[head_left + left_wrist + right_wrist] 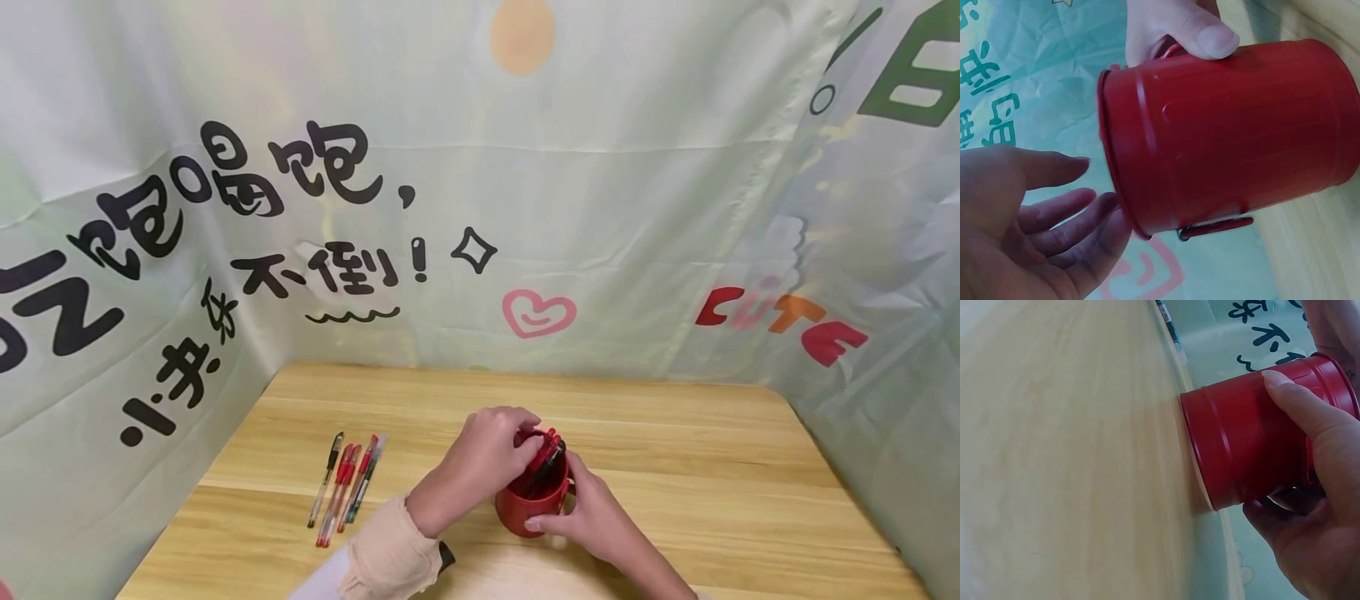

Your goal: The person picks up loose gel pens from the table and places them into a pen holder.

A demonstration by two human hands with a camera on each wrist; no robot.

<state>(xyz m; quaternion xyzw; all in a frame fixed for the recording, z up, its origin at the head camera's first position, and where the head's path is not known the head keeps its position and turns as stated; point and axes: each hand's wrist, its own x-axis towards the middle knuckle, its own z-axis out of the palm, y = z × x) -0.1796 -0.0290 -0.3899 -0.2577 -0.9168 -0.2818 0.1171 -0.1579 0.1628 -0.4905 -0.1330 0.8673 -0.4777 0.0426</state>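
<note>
A red metal pen cup with small wire handles stands on the table, several red and black pens leaning inside it. My right hand grips the cup from its right side; in the right wrist view the thumb lies along its wall. At the mouth of the cup is my left hand. The left wrist view shows that hand's fingers loosely bent at the rim, with the thumb apart from them and no pen visible between. Most of the pens inside are hidden by the cup wall and left hand.
Several gel pens, with red, black and green parts, lie side by side on the wooden table, left of the cup. A printed cloth hangs behind and along both sides of the table.
</note>
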